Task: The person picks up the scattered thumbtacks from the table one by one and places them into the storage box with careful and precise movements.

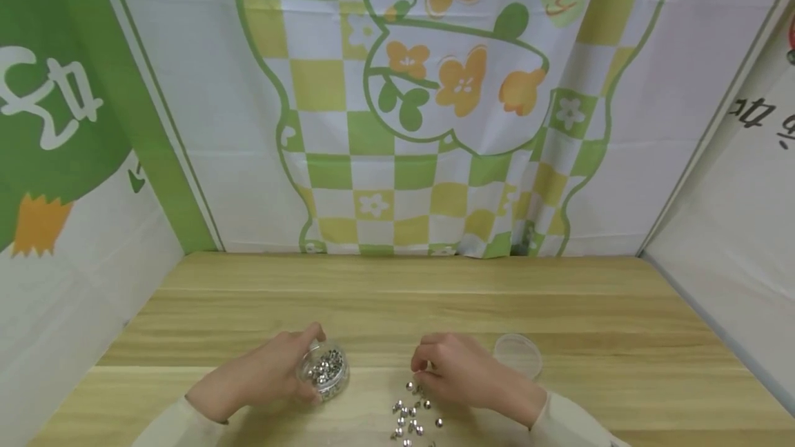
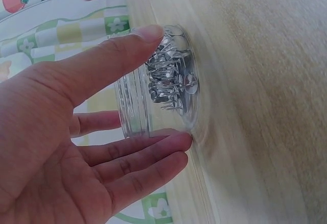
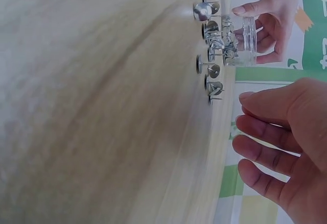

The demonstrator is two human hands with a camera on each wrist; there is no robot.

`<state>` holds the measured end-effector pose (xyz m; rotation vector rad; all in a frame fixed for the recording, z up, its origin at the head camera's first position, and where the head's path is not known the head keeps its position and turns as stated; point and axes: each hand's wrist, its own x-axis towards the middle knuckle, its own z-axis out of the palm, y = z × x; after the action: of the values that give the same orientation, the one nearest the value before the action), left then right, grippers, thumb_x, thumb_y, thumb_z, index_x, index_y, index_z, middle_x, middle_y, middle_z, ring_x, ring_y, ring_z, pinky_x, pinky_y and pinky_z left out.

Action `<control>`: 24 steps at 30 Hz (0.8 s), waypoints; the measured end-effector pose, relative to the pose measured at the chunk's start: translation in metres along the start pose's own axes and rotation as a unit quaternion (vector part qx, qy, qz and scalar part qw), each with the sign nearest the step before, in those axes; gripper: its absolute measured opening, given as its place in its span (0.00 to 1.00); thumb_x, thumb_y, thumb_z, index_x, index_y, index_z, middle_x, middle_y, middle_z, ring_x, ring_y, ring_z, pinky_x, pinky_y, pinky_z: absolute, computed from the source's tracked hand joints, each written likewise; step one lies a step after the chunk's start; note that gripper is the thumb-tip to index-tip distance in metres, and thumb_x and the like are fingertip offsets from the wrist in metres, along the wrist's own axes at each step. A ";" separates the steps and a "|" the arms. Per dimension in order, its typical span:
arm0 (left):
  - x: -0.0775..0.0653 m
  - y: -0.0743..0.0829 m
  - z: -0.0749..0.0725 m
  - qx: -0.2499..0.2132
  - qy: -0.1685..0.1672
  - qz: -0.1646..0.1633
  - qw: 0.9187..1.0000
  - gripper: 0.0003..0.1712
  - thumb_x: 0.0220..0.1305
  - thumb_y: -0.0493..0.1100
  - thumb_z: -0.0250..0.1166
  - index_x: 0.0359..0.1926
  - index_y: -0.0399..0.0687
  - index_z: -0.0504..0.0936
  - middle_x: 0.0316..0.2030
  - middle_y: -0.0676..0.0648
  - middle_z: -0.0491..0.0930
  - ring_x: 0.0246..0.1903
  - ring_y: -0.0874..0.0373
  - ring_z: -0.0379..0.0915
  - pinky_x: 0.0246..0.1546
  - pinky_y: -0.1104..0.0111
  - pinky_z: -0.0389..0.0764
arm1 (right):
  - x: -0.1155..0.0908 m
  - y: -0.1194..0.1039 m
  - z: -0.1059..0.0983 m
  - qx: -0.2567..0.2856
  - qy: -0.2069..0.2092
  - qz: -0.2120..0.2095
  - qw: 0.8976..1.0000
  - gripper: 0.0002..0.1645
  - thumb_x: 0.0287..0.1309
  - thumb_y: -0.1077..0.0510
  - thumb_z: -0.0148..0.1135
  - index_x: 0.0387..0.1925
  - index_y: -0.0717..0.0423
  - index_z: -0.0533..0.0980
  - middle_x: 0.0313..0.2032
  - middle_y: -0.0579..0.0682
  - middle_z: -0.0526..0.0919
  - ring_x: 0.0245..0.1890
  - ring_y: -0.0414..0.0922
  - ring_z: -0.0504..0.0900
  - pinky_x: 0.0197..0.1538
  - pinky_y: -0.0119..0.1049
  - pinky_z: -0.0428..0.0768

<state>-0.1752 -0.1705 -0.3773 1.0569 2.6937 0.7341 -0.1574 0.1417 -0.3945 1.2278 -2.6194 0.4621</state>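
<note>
A small clear plastic jar (image 1: 337,386) of silver thumbtacks stands on the wooden table. My left hand (image 1: 267,371) holds it from the left side. In the left wrist view the thumb lies on one side of the jar and the fingers on the other, with the tacks (image 2: 168,71) showing through the wall. Loose thumbtacks (image 1: 413,412) lie scattered to the right of the jar. Just beyond them is my right hand (image 1: 466,370), low over the table. Its fingers (image 3: 260,150) are loosely bent in the right wrist view, and nothing shows between them.
A round clear lid (image 1: 518,356) lies flat on the table (image 1: 397,288), partly behind the right wrist. Patterned cloth (image 1: 410,178) hangs along the table's back edge, with more printed cloth at the left and right sides.
</note>
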 end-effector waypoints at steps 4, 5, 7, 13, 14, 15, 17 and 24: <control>0.000 0.000 0.000 0.003 0.001 0.003 1.000 0.38 0.37 0.46 0.78 0.48 0.38 0.68 0.37 0.36 0.82 0.36 0.44 0.78 0.37 0.48 0.84 | -0.002 0.000 0.002 0.000 -0.008 -0.007 1.000 0.03 0.51 0.60 0.68 0.28 0.49 0.84 0.27 0.40 0.85 0.27 0.30 0.77 0.29 0.25 0.82; 0.000 0.000 0.001 0.003 0.001 0.004 1.000 0.38 0.37 0.46 0.78 0.48 0.38 0.68 0.37 0.36 0.82 0.36 0.43 0.78 0.37 0.48 0.84 | -0.002 0.000 0.002 -0.001 -0.012 -0.009 1.000 0.03 0.51 0.60 0.68 0.28 0.48 0.84 0.27 0.39 0.85 0.26 0.29 0.77 0.29 0.25 0.82; 0.000 0.000 0.001 0.004 0.002 0.006 1.000 0.38 0.37 0.46 0.78 0.48 0.38 0.69 0.37 0.36 0.82 0.36 0.44 0.79 0.37 0.48 0.84 | -0.003 0.000 0.003 0.001 -0.020 -0.011 1.000 0.02 0.51 0.59 0.68 0.27 0.47 0.84 0.26 0.38 0.84 0.26 0.28 0.76 0.30 0.24 0.82; 0.001 -0.001 0.000 0.012 0.005 0.014 1.000 0.37 0.38 0.45 0.78 0.48 0.39 0.68 0.37 0.35 0.82 0.37 0.42 0.79 0.38 0.47 0.85 | -0.005 0.000 0.003 0.015 -0.043 -0.010 0.999 0.04 0.50 0.60 0.70 0.27 0.47 0.84 0.26 0.38 0.85 0.26 0.27 0.76 0.30 0.22 0.81; 0.001 -0.001 0.000 0.014 0.006 0.015 1.000 0.37 0.38 0.45 0.78 0.47 0.39 0.68 0.37 0.35 0.82 0.37 0.42 0.79 0.39 0.47 0.84 | -0.005 0.000 0.004 0.015 -0.045 -0.011 0.999 0.04 0.50 0.61 0.69 0.27 0.47 0.84 0.26 0.38 0.85 0.26 0.27 0.76 0.30 0.22 0.81; 0.001 -0.002 0.000 0.014 0.005 0.015 1.000 0.37 0.38 0.45 0.78 0.47 0.39 0.68 0.38 0.35 0.82 0.37 0.42 0.79 0.39 0.47 0.84 | -0.004 0.000 0.004 0.016 -0.047 -0.012 0.999 0.04 0.49 0.61 0.69 0.27 0.47 0.83 0.26 0.38 0.85 0.26 0.27 0.76 0.30 0.22 0.81; 0.001 -0.002 0.000 0.014 0.005 0.015 1.000 0.37 0.38 0.45 0.78 0.47 0.39 0.68 0.38 0.35 0.82 0.37 0.41 0.79 0.39 0.46 0.84 | -0.004 0.000 0.005 0.016 -0.049 -0.014 0.999 0.05 0.49 0.62 0.69 0.27 0.47 0.83 0.26 0.38 0.85 0.26 0.27 0.76 0.30 0.22 0.81; 0.001 -0.002 0.000 0.007 0.004 0.013 1.000 0.37 0.38 0.45 0.78 0.47 0.39 0.68 0.38 0.35 0.82 0.38 0.42 0.78 0.39 0.46 0.84 | -0.004 0.000 0.007 0.022 -0.059 0.001 0.998 0.05 0.49 0.60 0.70 0.27 0.45 0.83 0.26 0.36 0.84 0.26 0.27 0.76 0.31 0.22 0.81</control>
<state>-0.1768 -0.1711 -0.3786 1.0965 2.7005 0.7252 -0.1557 0.1422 -0.4020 1.3046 -2.7224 0.4628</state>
